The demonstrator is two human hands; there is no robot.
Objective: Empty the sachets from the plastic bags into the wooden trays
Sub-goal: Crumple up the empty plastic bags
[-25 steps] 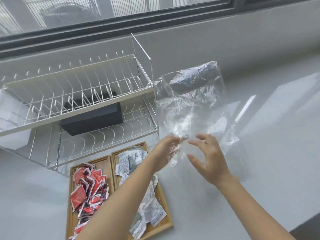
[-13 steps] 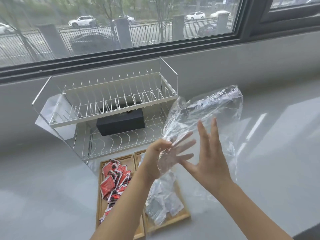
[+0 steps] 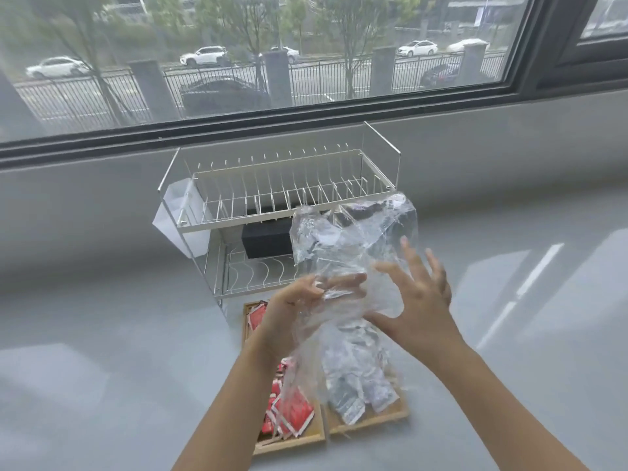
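The left hand is pinching the clear bag above the two trays in front of the rack; the right hand is spreading open beside it; sachets are lying in both trays; the bag looks empty, so setting it aside seems next.

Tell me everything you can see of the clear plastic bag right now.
The plastic bag is clear, thin and crinkled film, and looks empty. It is held upright in the air above the two wooden trays, in front of the dish rack. The left hand pinches its lower part; the right hand, fingers spread, presses against its side.
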